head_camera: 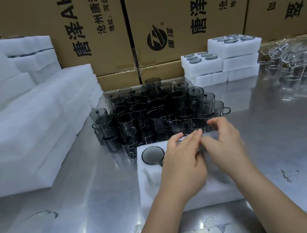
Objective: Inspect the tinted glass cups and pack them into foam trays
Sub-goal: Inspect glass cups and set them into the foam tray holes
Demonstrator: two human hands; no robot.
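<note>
Cups (148, 115): dark cluster just beyond the fingertips.
Tray (153, 180): under both hands; one cup (153, 155) in the slot left of them.
Left hand (179, 165), right hand (225, 144): fingers curled, tips meeting; contents cannot tell.
Packed trays (221, 63): far beyond right hand, cups in their slots.

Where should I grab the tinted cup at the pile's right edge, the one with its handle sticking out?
By its handle, coming from the right. The cup stands upright at the edge of the pile. Its handle juts right over bare table, while neighbouring cups crowd its left side.
</note>
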